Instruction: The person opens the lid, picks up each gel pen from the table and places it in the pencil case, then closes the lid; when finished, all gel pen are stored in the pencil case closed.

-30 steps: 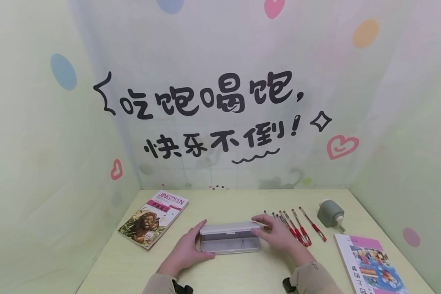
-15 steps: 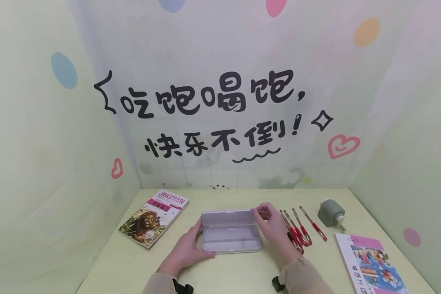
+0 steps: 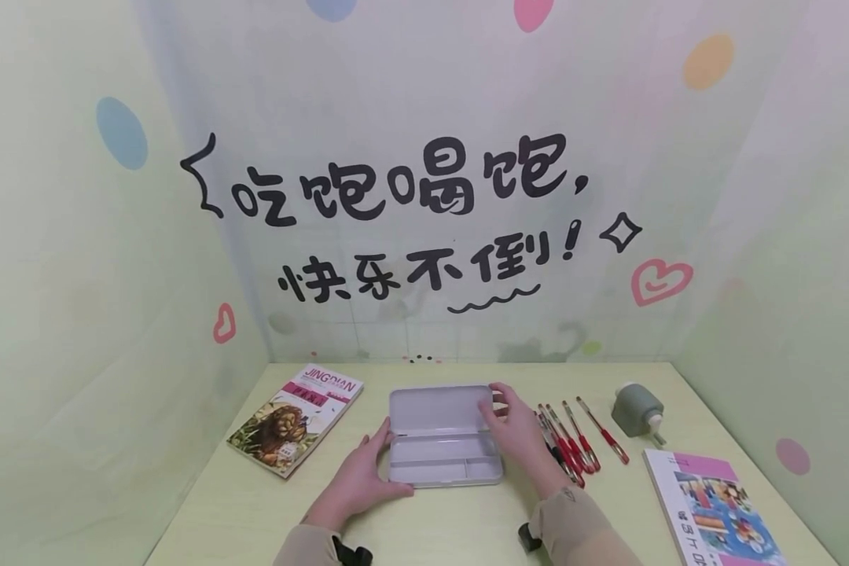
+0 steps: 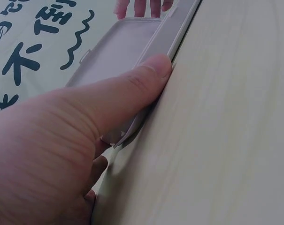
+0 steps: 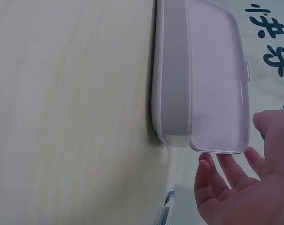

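Pencil box [image 3: 439,431] is standing open on the table [image 3: 431,531], between the two hands. Nearest, the left sleeve [image 3: 304,546] and the right sleeve [image 3: 576,527] are slanting inward from the bottom edge, and a pink-covered book [image 3: 714,511] is lying low at the right. Beyond its cuff, the left hand [image 3: 361,479] is gripping the box's left end: the thumb is stretching along the near wall, while the other fingers are reaching round the end toward the back. A little farther, the right hand [image 3: 520,432] is hovering half open at the right edge of the lid [image 3: 435,409], fingers loosely bending by that edge, thumb standing apart from them. By the right wrist view, a gap is showing between thumb and lid; whether the fingertips are touching it, I cannot tell. The lid is tilting up behind the divided tray. Past the right hand, several pens [image 3: 587,452] are lying near a grey bottle [image 3: 637,410]; across at the left, a lion-covered book [image 3: 297,420] is resting. A lettered wall [image 3: 410,79] is rising behind everything.
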Available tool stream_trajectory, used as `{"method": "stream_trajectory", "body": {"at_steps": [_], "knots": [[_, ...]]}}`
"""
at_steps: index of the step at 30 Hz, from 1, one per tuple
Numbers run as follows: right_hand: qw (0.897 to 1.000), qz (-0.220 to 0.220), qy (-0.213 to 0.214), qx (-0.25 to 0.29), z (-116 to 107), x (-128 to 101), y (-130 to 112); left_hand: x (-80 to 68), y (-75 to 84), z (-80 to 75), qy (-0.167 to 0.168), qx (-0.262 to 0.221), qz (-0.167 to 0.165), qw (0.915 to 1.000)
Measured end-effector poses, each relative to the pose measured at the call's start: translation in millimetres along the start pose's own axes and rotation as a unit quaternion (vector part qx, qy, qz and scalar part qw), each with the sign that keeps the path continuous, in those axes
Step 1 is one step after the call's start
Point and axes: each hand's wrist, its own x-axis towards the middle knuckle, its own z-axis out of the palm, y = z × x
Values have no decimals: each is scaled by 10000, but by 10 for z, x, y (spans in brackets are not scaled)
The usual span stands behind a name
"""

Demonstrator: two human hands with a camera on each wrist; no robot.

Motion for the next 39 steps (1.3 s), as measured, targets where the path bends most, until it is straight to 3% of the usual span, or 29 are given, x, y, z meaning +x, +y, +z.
{"method": "stream_trajectory", "body": {"at_steps": [5,8,16,21,27,39], "knots": [[9979,-14,-279,-580,-16,31,26,15,-13,29,9,-28,92,10000],[9974,-102,-265,-665,-74,-1,70,16,1,52,-15,-107,113,9999],[9952,-100,633,-740,-449,-176,396,17,42,89,-57,-108,-5,9999],[9848,7,1118,-1329,-745,-251,632,31,29,83,-3,7,43,10000],[9658,333,1294,-2224,-1000,-293,783,48,-2,78,-5,41,24,10000],[9536,1101,1136,-2562,-1133,-309,832,31,-31,23,0,15,38,10000]]}}
